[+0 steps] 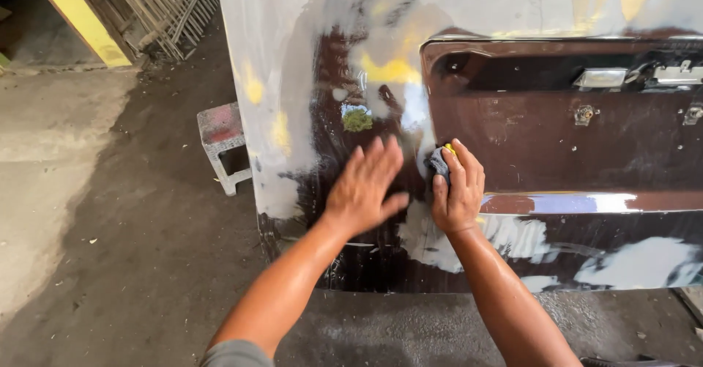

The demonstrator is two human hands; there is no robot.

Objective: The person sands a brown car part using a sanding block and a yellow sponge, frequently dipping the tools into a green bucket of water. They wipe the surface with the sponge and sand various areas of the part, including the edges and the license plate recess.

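The right hand (458,191) squeezes a small pad (439,160) on the dark car panel (586,147), mid-frame. The left hand (364,186) lies flat (fingers spread). Gentle, even rubbing probably works best.

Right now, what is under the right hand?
A folded grey-and-yellow sanding pad shows under the right hand, pressed against the glossy dark-brown car panel. The pad's lower part is covered.

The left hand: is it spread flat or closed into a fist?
Spread flat. The left hand lies with fingers extended on the glossy dark vehicle panel, while the right hand curls around a small sanding pad.
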